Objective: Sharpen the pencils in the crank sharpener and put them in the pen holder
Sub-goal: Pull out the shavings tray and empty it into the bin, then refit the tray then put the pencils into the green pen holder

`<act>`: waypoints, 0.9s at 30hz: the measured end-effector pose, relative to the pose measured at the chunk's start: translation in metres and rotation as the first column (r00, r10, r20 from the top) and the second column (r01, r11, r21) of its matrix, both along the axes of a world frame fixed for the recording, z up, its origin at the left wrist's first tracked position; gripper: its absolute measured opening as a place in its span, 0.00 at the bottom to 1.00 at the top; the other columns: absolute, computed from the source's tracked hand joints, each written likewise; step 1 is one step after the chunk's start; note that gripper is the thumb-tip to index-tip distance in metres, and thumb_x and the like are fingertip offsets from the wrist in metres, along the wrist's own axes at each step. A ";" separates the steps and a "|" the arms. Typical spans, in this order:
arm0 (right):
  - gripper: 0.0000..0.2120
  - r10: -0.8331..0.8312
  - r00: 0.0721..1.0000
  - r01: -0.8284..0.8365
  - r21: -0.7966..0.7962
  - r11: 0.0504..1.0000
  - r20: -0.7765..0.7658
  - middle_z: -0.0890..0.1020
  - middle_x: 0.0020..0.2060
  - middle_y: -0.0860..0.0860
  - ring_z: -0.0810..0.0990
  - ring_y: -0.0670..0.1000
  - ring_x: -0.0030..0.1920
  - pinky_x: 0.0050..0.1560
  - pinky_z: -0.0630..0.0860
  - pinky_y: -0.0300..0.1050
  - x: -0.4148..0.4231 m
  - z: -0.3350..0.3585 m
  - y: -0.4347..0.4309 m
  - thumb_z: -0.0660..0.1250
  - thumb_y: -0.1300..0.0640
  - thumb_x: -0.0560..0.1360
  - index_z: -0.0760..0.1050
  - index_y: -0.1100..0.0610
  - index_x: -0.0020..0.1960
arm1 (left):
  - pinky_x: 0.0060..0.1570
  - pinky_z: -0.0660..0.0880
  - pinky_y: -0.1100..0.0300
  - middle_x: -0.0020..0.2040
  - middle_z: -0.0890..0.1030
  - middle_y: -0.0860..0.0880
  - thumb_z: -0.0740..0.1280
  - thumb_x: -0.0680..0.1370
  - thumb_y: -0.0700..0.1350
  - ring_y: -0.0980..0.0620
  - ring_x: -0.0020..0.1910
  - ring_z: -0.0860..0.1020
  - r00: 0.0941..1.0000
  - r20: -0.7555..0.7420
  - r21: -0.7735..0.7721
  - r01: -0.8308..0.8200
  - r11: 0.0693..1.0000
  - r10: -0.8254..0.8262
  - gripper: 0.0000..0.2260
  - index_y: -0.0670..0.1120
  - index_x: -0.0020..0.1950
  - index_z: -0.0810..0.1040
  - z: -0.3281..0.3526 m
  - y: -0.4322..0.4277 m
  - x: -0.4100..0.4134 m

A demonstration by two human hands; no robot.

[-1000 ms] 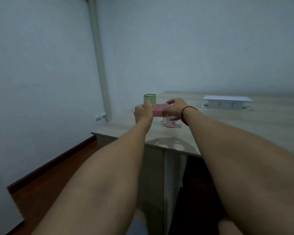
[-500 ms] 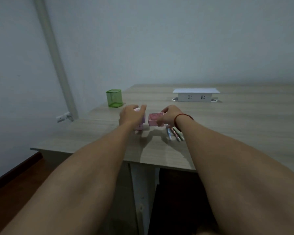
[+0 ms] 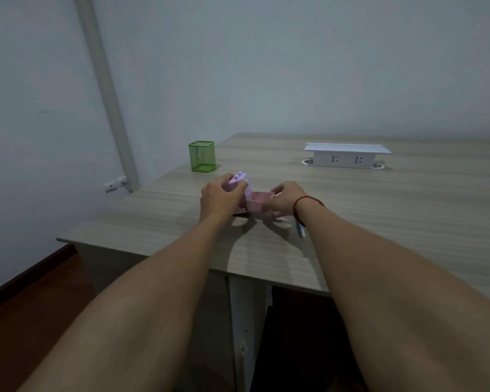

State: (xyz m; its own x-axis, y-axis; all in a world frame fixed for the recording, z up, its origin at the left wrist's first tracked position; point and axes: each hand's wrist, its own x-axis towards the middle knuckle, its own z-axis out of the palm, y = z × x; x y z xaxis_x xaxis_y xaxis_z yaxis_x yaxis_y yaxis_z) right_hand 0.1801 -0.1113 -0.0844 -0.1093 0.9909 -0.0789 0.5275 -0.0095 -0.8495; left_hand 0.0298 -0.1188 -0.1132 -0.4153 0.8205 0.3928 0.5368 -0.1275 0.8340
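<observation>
A pink and lilac crank sharpener (image 3: 242, 182) stands near the table's left front corner. My left hand (image 3: 219, 198) wraps around its body from the left. A small pink shavings drawer (image 3: 257, 203) sits at the sharpener's right side, gripped by my right hand (image 3: 283, 200); whether the drawer is partly inside the sharpener I cannot tell. A blue-tipped pencil (image 3: 301, 230) pokes out from under my right wrist; other pencils are hidden by the arm. The green mesh pen holder (image 3: 201, 156) stands empty behind and to the left.
A white power socket box (image 3: 345, 155) is raised from the wooden table (image 3: 408, 207) at the back right. The table's front edge runs just below my forearms. A wall pipe (image 3: 105, 89) and a wall socket (image 3: 115, 183) are at the left.
The view has swung right and down over the table. The sharpener and drawer, first held up in the air, now rest on the table, both hands still holding them.
</observation>
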 end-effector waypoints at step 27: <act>0.21 0.272 0.960 -0.278 0.093 0.956 0.071 0.82 0.52 0.55 0.79 0.56 0.53 0.60 0.76 0.53 -0.150 -0.024 -0.001 0.76 0.51 0.69 0.76 0.57 0.58 | 0.47 0.78 0.56 0.58 0.76 0.45 0.68 0.72 0.59 0.47 0.53 0.76 0.941 -0.317 0.035 -0.109 0.993 0.114 0.26 0.43 0.64 0.74 -0.006 -0.025 -0.120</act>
State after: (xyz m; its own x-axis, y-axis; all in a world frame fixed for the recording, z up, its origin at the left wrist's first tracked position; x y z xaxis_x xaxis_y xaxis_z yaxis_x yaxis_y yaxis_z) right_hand 0.0300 -0.1122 -0.1088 -0.3766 0.9264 0.0056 0.5450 0.2264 -0.8073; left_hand -0.0900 -0.1437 -0.1193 -0.3548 0.7684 0.5327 0.7854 -0.0641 0.6156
